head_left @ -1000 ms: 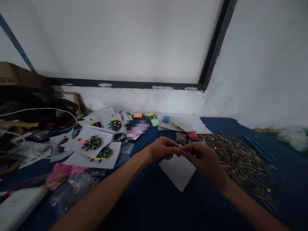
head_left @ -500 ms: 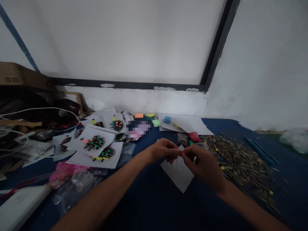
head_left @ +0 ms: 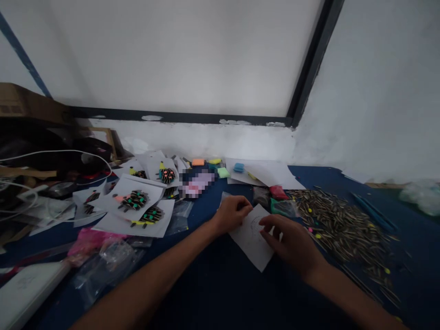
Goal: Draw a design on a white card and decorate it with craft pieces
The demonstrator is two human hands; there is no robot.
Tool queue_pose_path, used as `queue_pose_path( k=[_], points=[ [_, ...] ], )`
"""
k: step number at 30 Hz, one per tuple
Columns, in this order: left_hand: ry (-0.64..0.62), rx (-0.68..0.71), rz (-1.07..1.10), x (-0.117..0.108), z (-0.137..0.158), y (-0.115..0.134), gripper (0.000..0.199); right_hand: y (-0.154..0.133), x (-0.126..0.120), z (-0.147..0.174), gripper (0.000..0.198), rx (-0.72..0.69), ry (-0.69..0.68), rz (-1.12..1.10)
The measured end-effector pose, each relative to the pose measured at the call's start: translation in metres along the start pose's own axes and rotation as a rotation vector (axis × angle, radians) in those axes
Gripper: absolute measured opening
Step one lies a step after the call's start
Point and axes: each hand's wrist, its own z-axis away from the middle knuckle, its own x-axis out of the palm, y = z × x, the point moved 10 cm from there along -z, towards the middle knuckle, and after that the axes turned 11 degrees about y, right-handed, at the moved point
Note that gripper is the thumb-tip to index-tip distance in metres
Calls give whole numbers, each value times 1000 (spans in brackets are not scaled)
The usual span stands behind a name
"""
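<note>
A white sheet of paper (head_left: pixel 256 252) with a small dotted drawing lies turned at an angle on the dark blue tabletop. At its left edge is my left hand (head_left: pixel 233 213), fingers curled and thumb against the index finger; anything in that pinch is too small to see. Over the paper's right side is my right hand (head_left: pixel 292 240), with a small gap between thumb and index tips and nothing visible there. A large heap of striped sunflower seeds (head_left: pixel 343 229) spreads to the right, dotted with small yellow and pink bits.
Papers with seed-covered hedgehog figures (head_left: pixel 134 201) overlap at the left. Coloured clay packets, including a red packet (head_left: pixel 278 192) and a blue block (head_left: pixel 239 167), lie toward the wall. Plastic bags (head_left: pixel 103 270) and a white box (head_left: pixel 30 288) occupy the near left. Blue tweezers (head_left: pixel 374 213) rest beyond the seeds.
My hands were together fingertip to fingertip above the paper. They have parted, the left slightly leftward and the right lower, uncovering the dotted drawing.
</note>
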Motion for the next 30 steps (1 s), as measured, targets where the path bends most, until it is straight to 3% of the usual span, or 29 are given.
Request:
queue_pose_path(
  k=[3,6,23,30],
  points=[
    [91,162,-129,-1,5,11,17,-1,10,4,15,-65,-29,129],
    [100,252,-201,2,9,17,17,-2,14,5,15,-88,-24,215],
    [75,281,-331,7,9,16,17,-17,26,9,26,-234,-82,490],
    [67,276,-347,7,9,17,17,-33,30,22,21,-320,-146,619]
  ],
)
